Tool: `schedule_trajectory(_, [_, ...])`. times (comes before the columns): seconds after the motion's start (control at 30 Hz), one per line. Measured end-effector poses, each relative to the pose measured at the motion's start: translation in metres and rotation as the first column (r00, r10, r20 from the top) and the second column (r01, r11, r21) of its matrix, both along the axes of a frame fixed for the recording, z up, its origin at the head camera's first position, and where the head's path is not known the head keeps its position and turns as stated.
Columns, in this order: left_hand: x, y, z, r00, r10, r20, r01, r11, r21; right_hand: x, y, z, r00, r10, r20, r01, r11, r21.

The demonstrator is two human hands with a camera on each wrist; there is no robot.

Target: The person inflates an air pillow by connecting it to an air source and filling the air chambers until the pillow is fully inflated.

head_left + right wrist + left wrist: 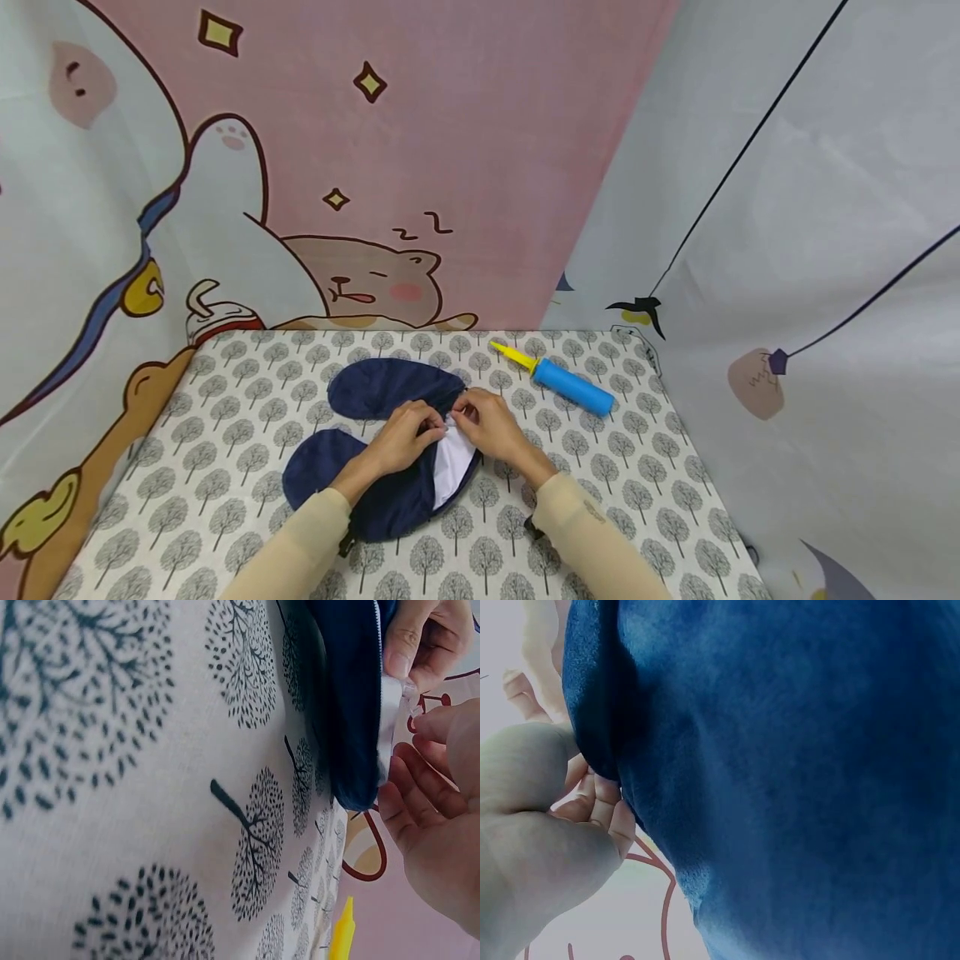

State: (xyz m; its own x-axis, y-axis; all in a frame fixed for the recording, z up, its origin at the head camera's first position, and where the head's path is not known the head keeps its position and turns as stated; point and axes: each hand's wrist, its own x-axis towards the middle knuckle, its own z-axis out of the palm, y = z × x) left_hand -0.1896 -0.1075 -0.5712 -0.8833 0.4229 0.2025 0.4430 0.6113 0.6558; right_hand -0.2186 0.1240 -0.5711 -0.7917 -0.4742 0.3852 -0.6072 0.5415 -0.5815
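A navy U-shaped neck pillow cover (397,387) lies on the table, its surface soft and plush. Along its curve, an unzipped opening shows a white inner lining (453,462). My left hand (407,433) pinches the white inner part at this opening. Opposite it, my right hand (491,421) pinches a small clear piece, seen in the right wrist view as a clear valve (409,688) on the white inner part. The zip's teeth (379,645) run along the cover's edge. In the left wrist view, navy fabric (780,780) hides most of the fingertips.
A blue hand pump (573,387) with a yellow nozzle (513,356) lies beyond my right hand. A tree-print cloth (427,558) covers the table. Cartoon-printed fabric walls (480,167) stand behind and at both sides.
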Motion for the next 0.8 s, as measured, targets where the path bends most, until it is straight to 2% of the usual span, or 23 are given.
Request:
schedule_trajectory(0.17, [0.000,0.000,0.001,1.000,0.007,-0.012,-0.007,1.000,0.002,0.005,0.011,0.002,1.000,0.004,-0.006,-0.004,1.000,0.017])
schedule_trajectory(0.37, [0.001,-0.001,0.001,1.000,0.008,-0.016,-0.007,1.000,0.017,0.012,0.036,0.007,0.999,-0.034,0.015,0.034,0.999,0.031])
schedule_trajectory(0.6, [0.000,-0.001,-0.001,0.999,0.015,-0.031,-0.014,1.000,0.026,0.015,0.070,0.009,0.994,-0.101,-0.031,0.103,0.993,0.062])
schedule_trajectory(0.8, [0.000,0.000,-0.001,0.999,0.017,-0.042,-0.015,0.999,0.040,0.012,0.104,0.006,0.982,-0.185,-0.034,0.188,0.974,0.130])
